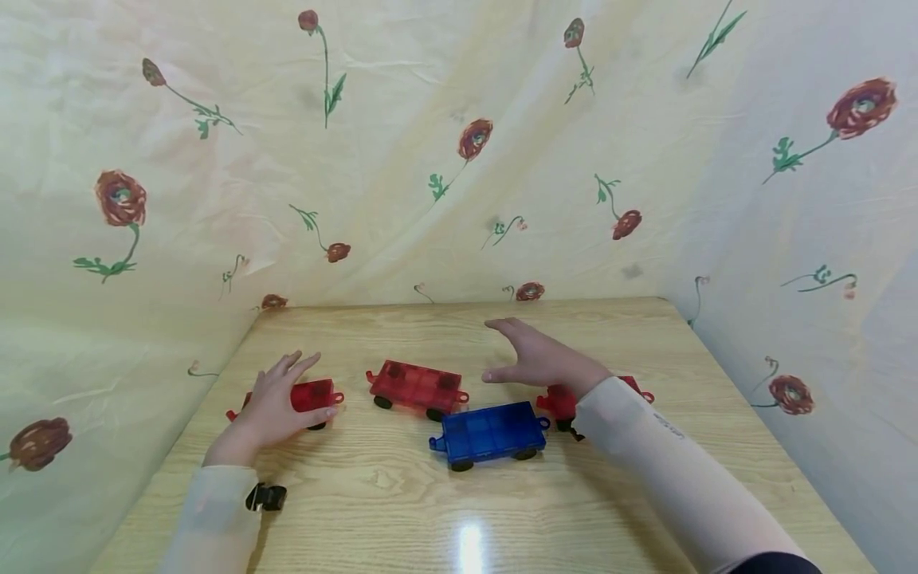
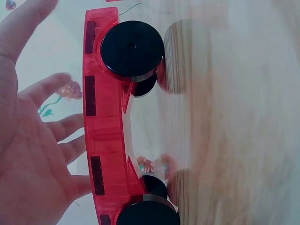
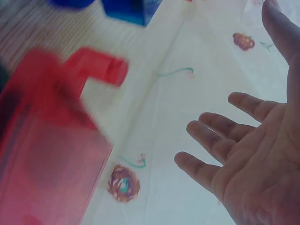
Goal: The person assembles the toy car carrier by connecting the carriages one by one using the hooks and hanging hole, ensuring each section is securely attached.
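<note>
My left hand [image 1: 278, 400] hovers over a red toy train car [image 1: 313, 395] at the table's left, hiding part of it. Fingers and thumb are spread. In the left wrist view the same car's red side and black wheels [image 2: 132, 48] stand in front of the hand; whether a fingertip touches it I cannot tell. My right hand [image 1: 538, 356] is held out with nothing in it, its fingers extended. The right forearm partly covers another red car [image 1: 559, 402]. Between the hands are a red car [image 1: 417, 387] and a blue car [image 1: 493, 433], very close together.
The cars stand on a light wooden table [image 1: 358, 510], each with a hook and a ring at its ends. Flower-printed cloth [image 1: 402, 183] rises behind the table and along both sides. A black strap buckle [image 1: 266, 497] sits at the left wrist.
</note>
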Demonstrator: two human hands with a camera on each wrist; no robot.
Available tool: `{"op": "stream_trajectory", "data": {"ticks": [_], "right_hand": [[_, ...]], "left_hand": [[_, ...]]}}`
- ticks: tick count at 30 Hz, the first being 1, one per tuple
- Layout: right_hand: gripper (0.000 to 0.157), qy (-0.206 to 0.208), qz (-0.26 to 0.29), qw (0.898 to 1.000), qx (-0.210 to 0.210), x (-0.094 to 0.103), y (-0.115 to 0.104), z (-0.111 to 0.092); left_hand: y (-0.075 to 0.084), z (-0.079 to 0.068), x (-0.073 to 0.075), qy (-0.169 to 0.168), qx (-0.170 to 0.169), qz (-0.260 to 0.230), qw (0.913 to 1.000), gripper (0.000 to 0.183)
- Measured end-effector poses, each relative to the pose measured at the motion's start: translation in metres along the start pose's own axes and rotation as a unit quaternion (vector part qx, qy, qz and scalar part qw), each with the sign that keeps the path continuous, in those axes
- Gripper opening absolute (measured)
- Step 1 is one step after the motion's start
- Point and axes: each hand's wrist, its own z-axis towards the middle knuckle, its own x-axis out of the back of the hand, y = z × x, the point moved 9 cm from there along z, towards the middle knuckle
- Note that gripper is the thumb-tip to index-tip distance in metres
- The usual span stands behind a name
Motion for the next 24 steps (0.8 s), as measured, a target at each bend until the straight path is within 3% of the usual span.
{"op": "stream_trajectory", "data": {"ticks": [8,16,24], "right_hand": [[0.094,-0.035,-0.029,0.999,0.015,-0.019,-0.022,0.012],[0.074,-0.054,-0.052,0.996,0.042,-0.032,-0.044,0.019],[0.068,-0.077,-0.074,0.992,0.059,-0.043,-0.065,0.025]], "left_hand": [[-0.004,-0.006,0.000,-0.010,0.000,-0.013,0.9999,0.101],[-0.008,-0.008,-0.003,-0.022,0.013,-0.010,0.9996,0.093],[-0.007,-0.011,-0.001,-0.019,0.008,-0.003,0.9998,0.080]]}}
